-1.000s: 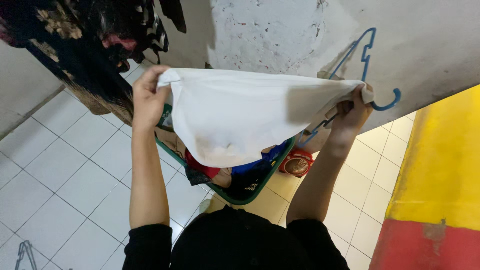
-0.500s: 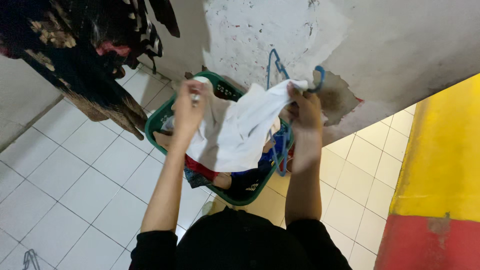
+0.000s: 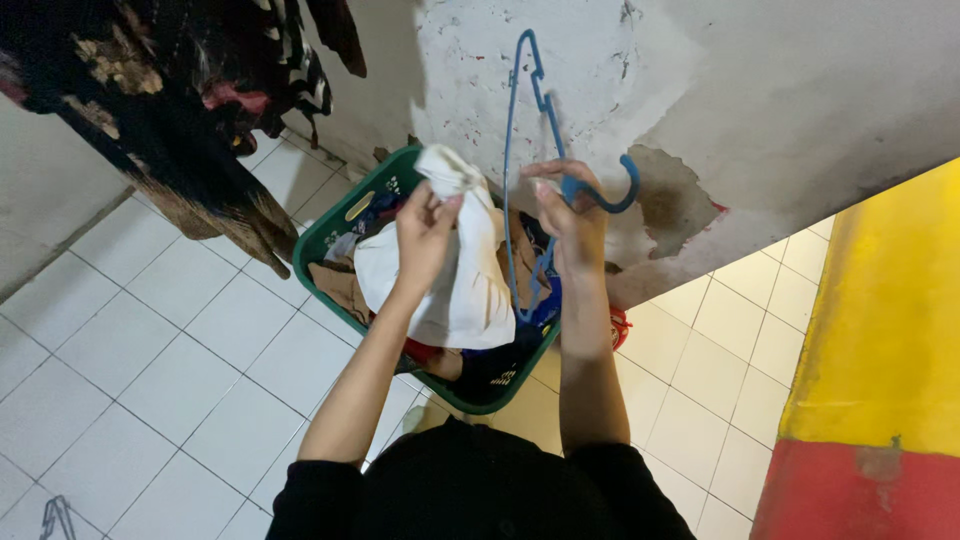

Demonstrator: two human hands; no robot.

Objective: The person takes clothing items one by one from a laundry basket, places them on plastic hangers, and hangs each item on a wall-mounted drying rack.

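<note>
Left hand grips a bunched white cloth; right hand clasps a blue hanger, above a seemingly full green laundry basket.

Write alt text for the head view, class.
The left hand grips a bunched white cloth while the right hand holds a blue hanger, above a green laundry basket on white floor tiles.

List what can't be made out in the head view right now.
- Green laundry basket: most of its contents hidden by the white cloth and both forearms.
- Left hand: its grip on the cloth is partly buried in folds.
- Dark hanging clothes: cut off by the top edge.
- Blue hanger: lower part lost against the basket's clothes.
</note>
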